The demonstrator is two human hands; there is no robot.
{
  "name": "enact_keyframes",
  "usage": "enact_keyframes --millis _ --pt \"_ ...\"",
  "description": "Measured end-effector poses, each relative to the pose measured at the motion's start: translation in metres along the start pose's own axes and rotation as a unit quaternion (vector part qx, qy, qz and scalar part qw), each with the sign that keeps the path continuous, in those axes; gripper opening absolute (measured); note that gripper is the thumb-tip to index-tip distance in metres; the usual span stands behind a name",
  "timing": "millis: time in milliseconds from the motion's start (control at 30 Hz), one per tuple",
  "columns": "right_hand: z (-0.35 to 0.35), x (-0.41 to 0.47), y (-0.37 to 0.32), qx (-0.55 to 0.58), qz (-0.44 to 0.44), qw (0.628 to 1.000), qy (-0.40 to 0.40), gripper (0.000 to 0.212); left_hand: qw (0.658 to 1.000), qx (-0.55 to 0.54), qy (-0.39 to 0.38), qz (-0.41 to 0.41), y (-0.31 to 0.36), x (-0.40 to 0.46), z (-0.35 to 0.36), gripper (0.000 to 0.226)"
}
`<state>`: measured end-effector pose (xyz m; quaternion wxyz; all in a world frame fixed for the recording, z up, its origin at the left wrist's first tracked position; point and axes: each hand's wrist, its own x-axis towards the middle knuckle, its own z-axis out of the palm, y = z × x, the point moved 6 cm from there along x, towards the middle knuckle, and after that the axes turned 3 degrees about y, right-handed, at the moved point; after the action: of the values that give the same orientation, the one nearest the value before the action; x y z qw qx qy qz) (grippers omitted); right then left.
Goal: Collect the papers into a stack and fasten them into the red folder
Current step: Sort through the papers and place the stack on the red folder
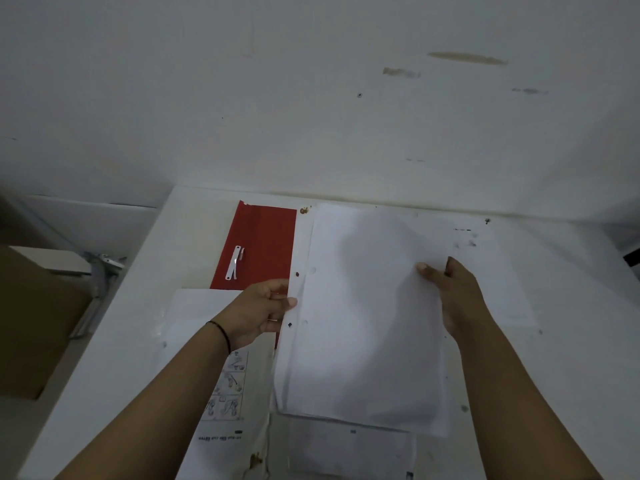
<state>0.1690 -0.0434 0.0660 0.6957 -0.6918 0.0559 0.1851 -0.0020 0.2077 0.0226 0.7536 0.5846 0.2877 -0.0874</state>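
A stack of white punched papers (pixel 363 323) is held just above the white table (pixel 145 306), slightly fanned. My left hand (pixel 259 313) pinches its left edge beside the punch holes. My right hand (pixel 457 292) grips the right edge, thumb on top. The red folder (pixel 263 244) lies open behind my left hand, partly under the papers, with its white fastener strip (pixel 234 263) loose on it. More white sheets lie flat: one at the left (pixel 194 317), one at the right (pixel 498 271) and one near the front edge (pixel 349 452).
A printed instruction sheet (pixel 228 393) lies under my left forearm. The wall (pixel 311 98) stands right behind the table. A brown cardboard box (pixel 31 323) and a metal frame (pixel 100 275) sit off the table's left side.
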Motion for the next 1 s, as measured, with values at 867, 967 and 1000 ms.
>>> enact_keyframes --millis 867,967,1000 --pt "0.012 -0.009 0.016 -0.051 -0.057 0.996 0.039 0.027 0.987 -0.084 -0.140 -0.002 -0.004 -0.009 0.007 0.040" --pt "0.012 -0.009 0.016 -0.054 -0.059 0.996 0.048 0.026 0.986 -0.091 -0.140 0.003 -0.003 -0.008 0.007 0.044" --pt "0.013 -0.009 0.016 -0.056 -0.060 0.995 0.051 0.025 0.985 -0.096 -0.144 0.005 -0.003 -0.008 0.006 0.049"
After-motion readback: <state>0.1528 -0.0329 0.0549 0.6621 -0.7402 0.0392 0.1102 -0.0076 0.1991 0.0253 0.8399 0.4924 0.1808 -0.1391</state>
